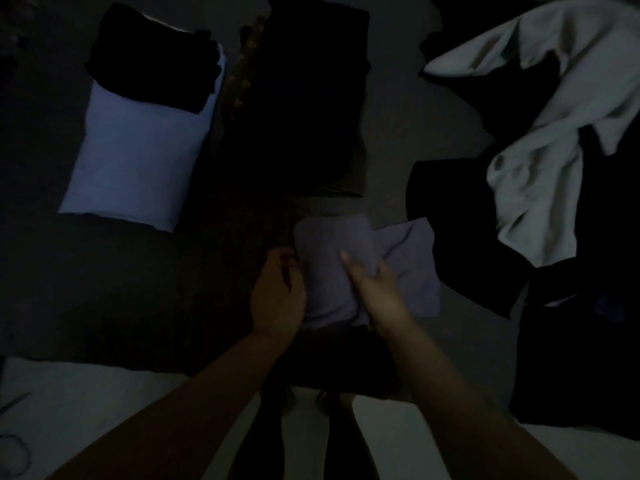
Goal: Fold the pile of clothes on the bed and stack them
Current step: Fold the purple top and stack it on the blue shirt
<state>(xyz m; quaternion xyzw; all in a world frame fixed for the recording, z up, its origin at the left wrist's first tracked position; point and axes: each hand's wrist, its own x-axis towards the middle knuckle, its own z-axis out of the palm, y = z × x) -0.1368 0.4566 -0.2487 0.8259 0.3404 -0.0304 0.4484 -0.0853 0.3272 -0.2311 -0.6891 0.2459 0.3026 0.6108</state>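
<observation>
**Folding partly done, pile remaining**

A small purple garment (332, 271) is gripped by the left hand (277, 292) and the right hand (375, 289). Beyond the left hand, folded stacks (138, 133) are seen; right of the right hand, an unfolded pile (540, 150) is left on the bed (398, 109).

Small garment (332, 271): showing as muted purple-grey, plain.
Folded garment (135, 147): appearing pale lavender-blue, unpatterned.
Dark folded garment (152, 64): reading as black, lying on the pale one.
Central stack (304, 98): showing black, with a mottled brownish patterned edge at its left.
Loose shirt (540, 140): appearing pale grey-white.
Pile (568, 341): showing black.
Bed (391, 116): looking dark grey.
</observation>
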